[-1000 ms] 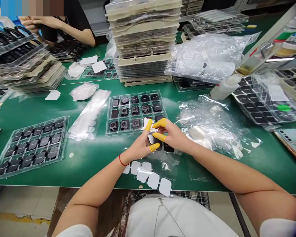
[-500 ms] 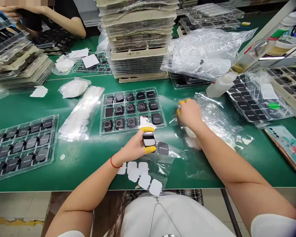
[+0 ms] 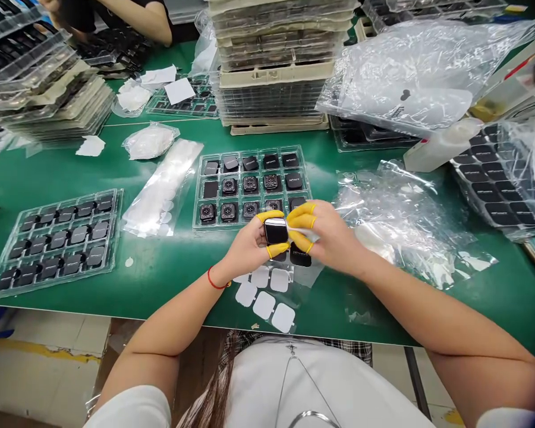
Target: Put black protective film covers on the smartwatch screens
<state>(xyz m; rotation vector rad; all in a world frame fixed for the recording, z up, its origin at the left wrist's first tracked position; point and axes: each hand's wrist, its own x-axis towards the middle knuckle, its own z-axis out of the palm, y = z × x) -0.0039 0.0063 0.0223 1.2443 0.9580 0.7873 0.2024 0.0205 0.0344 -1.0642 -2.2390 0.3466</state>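
While 1 left hand [image 3: 252,241] grips the watch [image 3: 276,231], the right hand [image 3: 327,238] pinches beside it.

Around our watch-filled tray [image 3: 197,196], we have another tray [image 3: 116,235] to the left, bags [image 3: 410,220] to the right, a stack [image 3: 276,89] behind and flat cut-outs [image 3: 264,305] before it.

Left hand [image 3: 249,245] gripping dark-screened watch [image 3: 276,231]; right hand [image 3: 334,238] at its side, yellow fingertip covers on both.
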